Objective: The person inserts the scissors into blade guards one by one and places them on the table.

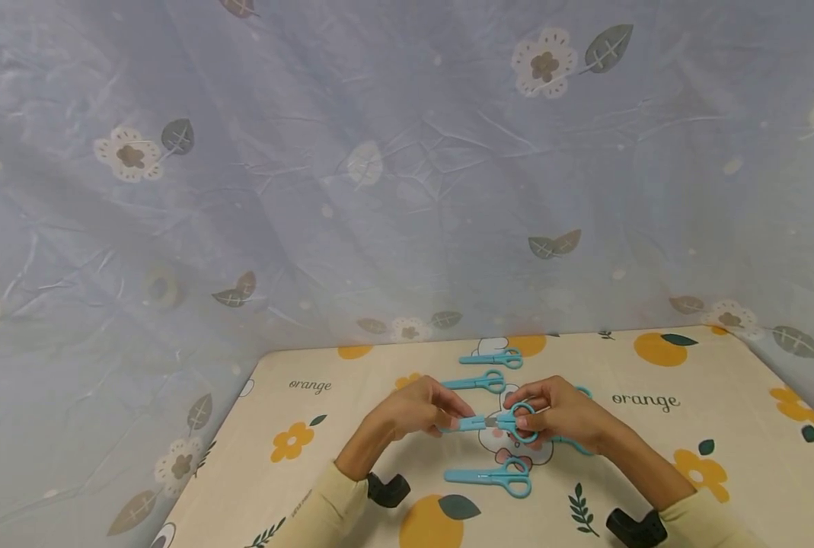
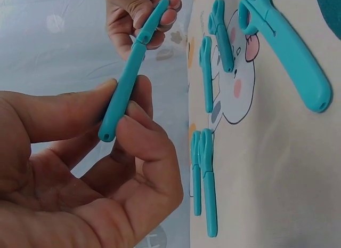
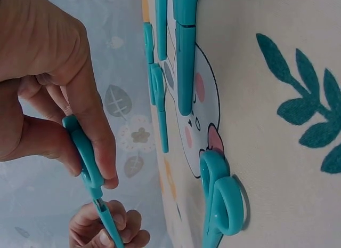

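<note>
My left hand [image 1: 413, 409] pinches the turquoise blade cover [image 1: 472, 423] of a small pair of scissors between thumb and fingers. The right hand [image 1: 571, 411] grips the turquoise handles of the same scissors [image 1: 508, 423], held above the table. A short stretch of metal blade [image 1: 491, 421] shows between cover and handles, so the cover sits partly off. From the left wrist, the cover [image 2: 123, 93] points toward the left palm. In the right wrist view, thumb and fingers hold the handle [image 3: 85, 152], and the left hand [image 3: 109, 224] is beyond it.
More turquoise covered scissors lie on the patterned tablecloth [image 1: 352, 472]: one pair [image 1: 489, 477] nearer me, two pairs farther back, including the farthest pair [image 1: 492, 358]. Others [image 1: 572, 444] are partly hidden behind the right hand. A flowered curtain [image 1: 407, 190] hangs behind the table.
</note>
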The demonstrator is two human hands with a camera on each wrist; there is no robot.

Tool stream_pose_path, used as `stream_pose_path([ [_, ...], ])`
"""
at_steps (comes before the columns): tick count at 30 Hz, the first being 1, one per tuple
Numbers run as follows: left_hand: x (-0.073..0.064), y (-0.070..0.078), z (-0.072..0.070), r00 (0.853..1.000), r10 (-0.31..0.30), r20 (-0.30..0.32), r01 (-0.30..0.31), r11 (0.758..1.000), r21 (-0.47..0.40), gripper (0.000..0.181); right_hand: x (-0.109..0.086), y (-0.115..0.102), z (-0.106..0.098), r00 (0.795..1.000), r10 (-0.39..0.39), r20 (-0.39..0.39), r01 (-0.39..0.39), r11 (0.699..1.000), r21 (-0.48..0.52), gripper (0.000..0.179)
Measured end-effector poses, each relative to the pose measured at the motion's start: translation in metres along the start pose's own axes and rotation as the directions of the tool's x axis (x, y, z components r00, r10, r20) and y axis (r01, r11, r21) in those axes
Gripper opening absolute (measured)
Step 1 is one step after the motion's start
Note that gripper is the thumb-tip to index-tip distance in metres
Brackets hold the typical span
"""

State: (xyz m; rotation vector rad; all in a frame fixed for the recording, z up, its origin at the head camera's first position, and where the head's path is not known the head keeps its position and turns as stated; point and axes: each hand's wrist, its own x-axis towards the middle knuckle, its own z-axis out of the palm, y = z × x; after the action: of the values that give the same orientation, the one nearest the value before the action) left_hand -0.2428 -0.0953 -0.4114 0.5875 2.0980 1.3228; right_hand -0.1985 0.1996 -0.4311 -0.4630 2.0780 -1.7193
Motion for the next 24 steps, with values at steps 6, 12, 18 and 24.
stream_pose_path([
  [6,-0.0001,0.0015,0.0013,0.999,0.025,-0.019,-0.024,0.998,0.065,0.023,0.0003,0.0008,-0.0006,1.0,0.006,0.006,-0.006,1.0,0.023,0.045],
  [12,0.0028,0.0017,0.0006,1.0,-0.003,-0.024,0.004,0.999,0.043,0.022,0.0004,0.001,0.002,1.0,-0.003,-0.029,0.003,1.0,-0.009,0.04],
  [18,0.0046,0.0025,0.0012,1.0,0.001,-0.013,0.0,0.999,0.041,0.02,0.0004,0.0002,0.0016,1.0,0.012,0.003,-0.012,1.0,0.018,0.04],
  [24,0.0074,0.0052,0.0043,0.999,0.033,-0.005,-0.033,0.995,0.089,0.024,0.0008,0.0006,-0.0013,0.998,0.052,0.035,-0.054,0.997,0.057,0.043],
])
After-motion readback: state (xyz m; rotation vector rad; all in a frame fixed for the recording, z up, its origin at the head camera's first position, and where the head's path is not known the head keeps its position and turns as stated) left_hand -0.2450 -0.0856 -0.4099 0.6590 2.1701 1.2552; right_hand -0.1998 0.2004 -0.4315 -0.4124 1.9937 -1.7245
